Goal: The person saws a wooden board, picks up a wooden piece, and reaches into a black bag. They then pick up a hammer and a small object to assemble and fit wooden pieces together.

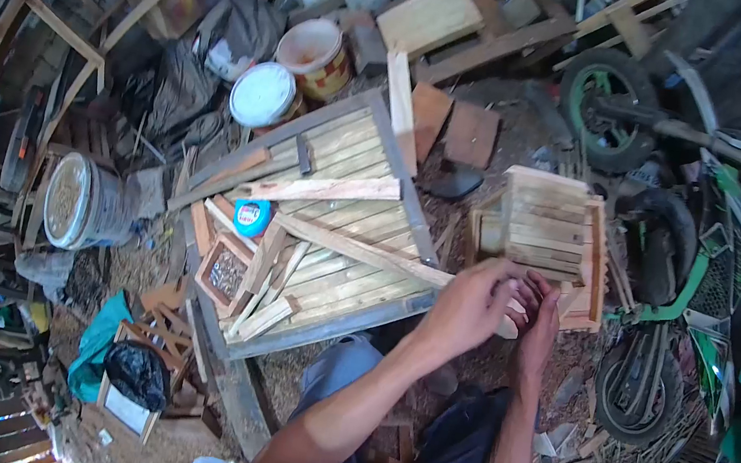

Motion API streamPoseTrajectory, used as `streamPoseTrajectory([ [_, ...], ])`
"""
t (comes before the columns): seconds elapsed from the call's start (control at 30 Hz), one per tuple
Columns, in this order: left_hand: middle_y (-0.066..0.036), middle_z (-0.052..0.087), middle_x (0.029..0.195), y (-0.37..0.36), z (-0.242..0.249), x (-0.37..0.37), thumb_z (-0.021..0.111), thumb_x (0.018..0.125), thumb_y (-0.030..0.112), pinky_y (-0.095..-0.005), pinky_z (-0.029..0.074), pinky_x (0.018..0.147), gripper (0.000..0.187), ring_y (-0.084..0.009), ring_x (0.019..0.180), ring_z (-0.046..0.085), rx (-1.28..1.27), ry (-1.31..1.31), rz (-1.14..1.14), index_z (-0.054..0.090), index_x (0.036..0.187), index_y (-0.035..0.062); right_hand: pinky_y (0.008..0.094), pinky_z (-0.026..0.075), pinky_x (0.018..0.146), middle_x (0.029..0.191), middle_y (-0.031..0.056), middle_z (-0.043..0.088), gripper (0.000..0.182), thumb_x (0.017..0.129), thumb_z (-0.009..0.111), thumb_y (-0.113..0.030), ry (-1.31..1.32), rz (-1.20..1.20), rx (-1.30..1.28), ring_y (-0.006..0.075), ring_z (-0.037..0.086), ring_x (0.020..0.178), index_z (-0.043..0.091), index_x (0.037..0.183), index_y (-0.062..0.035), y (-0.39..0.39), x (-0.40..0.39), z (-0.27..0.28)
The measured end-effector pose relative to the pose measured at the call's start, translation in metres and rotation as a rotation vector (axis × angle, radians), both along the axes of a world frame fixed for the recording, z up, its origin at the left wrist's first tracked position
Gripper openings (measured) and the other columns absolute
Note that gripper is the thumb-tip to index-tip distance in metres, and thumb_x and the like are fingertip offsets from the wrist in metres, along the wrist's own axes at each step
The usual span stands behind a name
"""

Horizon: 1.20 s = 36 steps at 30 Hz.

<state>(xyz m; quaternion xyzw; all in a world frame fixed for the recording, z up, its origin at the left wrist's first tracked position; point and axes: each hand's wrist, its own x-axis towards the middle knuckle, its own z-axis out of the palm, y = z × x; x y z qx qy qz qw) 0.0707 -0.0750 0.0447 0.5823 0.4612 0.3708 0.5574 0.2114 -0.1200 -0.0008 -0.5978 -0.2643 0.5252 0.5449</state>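
My left hand (473, 302) and my right hand (542, 317) are close together in front of a small slatted wooden structure (544, 221). The fingers of both are bent around a small pale piece (509, 327), mostly hidden by them. Which hand grips it is hard to tell. A long wood strip (358, 249) lies on the slatted panel (332, 298) and ends at my left wrist. On the same panel are another board (324, 188), a blue round container (251, 217) and a wooden box of nails or screws (225, 272).
Beyond the panel stand two buckets, one with a white lid (263, 94) and one open (314, 49). A green motorcycle (689, 279) is at the right. Another bucket (76, 199) stands at the left. Wood scraps (591, 456) litter the ground.
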Motion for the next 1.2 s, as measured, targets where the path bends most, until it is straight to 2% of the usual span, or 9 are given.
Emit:
streamPoseTrajectory([
  [0.13,-0.018,0.068,0.093,0.004,-0.008,0.002,0.056,0.095,0.014,-0.0352,0.050,0.068,0.022,-0.0245,0.076,0.066,0.317,0.174,0.019,0.062,0.110,-0.0006,0.0290,0.055,0.075,0.114,0.0114,0.064,0.055,0.104,0.033,-0.047,-0.120,-0.037,0.102,0.0183,0.061,0.096,0.054,0.128,-0.0020,-0.003,0.010,-0.004],
  [0.33,-0.012,0.068,0.088,-0.022,0.016,-0.020,0.056,0.096,0.015,-0.0311,0.050,0.068,0.020,-0.0138,0.075,0.064,0.127,0.004,0.063,0.064,0.109,0.0018,0.0288,0.055,0.070,0.112,0.0091,0.065,0.044,0.104,0.042,-0.038,-0.391,0.007,0.183,0.0153,0.062,0.093,0.060,0.123,-0.0021,-0.039,-0.004,0.008],
  [0.37,-0.012,0.069,0.089,-0.021,0.006,-0.021,0.055,0.096,0.014,-0.0316,0.051,0.068,0.020,-0.0157,0.076,0.065,0.116,-0.110,0.101,0.064,0.108,0.0012,0.0281,0.054,0.069,0.111,0.0086,0.065,0.042,0.104,0.043,-0.036,-0.553,0.037,0.180,0.0142,0.062,0.092,0.060,0.123,-0.0021,-0.042,-0.012,0.016],
  [0.43,-0.014,0.070,0.090,-0.035,0.019,-0.030,0.055,0.095,0.013,-0.0325,0.053,0.069,0.019,-0.0195,0.078,0.067,0.069,-0.349,0.170,0.064,0.105,0.0001,0.0273,0.053,0.069,0.108,0.0077,0.067,0.039,0.103,0.046,-0.032,-0.478,0.133,0.241,0.0127,0.062,0.089,0.061,0.122,-0.0021,-0.052,-0.026,0.033],
  [0.47,-0.006,0.067,0.088,-0.046,0.038,-0.041,0.053,0.098,0.012,-0.0244,0.049,0.075,0.019,-0.0118,0.080,0.062,-0.044,-0.351,0.157,0.062,0.107,-0.0025,0.0273,0.053,0.069,0.107,0.0069,0.068,0.036,0.102,0.049,-0.030,-0.486,0.158,0.235,0.0120,0.062,0.087,0.061,0.122,-0.0020,-0.057,-0.028,0.040],
  [0.57,-0.007,0.067,0.090,-0.061,0.059,-0.074,0.052,0.098,0.011,-0.0254,0.050,0.076,0.019,-0.0121,0.081,0.063,-0.023,-0.470,0.146,0.062,0.107,-0.0028,0.0273,0.053,0.068,0.106,0.0069,0.068,0.035,0.101,0.051,-0.028,-0.629,0.211,0.266,0.0125,0.063,0.085,0.061,0.122,-0.0018,-0.066,-0.033,0.077],
  [0.87,-0.010,0.069,0.092,-0.112,0.065,-0.199,0.053,0.097,0.013,-0.0279,0.053,0.074,0.020,-0.0151,0.080,0.066,0.074,-0.343,0.452,0.063,0.106,-0.0012,0.0270,0.053,0.071,0.106,0.0081,0.069,0.032,0.097,0.058,-0.026,-0.798,0.419,0.384,0.0128,0.066,0.080,0.062,0.121,-0.0047,-0.083,-0.078,0.137],
  [1.1,-0.010,0.069,0.094,-0.166,0.089,-0.256,0.054,0.096,0.012,-0.0278,0.051,0.078,0.020,-0.0150,0.083,0.065,0.011,-0.326,0.630,0.063,0.108,-0.0013,0.0328,0.053,0.079,0.099,0.0130,0.070,0.033,0.093,0.061,-0.025,-0.845,0.689,0.446,0.0217,0.069,0.085,0.062,0.119,-0.0041,-0.062,-0.126,0.163],
  [1.2,-0.007,0.069,0.096,-0.178,0.102,-0.274,0.053,0.098,0.012,-0.0254,0.050,0.073,0.019,-0.0133,0.086,0.065,0.039,-0.282,0.646,0.062,0.112,0.0014,0.0302,0.053,0.071,0.094,0.0096,0.069,0.030,0.094,0.060,-0.022,-0.825,0.790,0.398,0.0155,0.066,0.076,0.063,0.118,-0.0034,-0.039,-0.137,0.150],
])
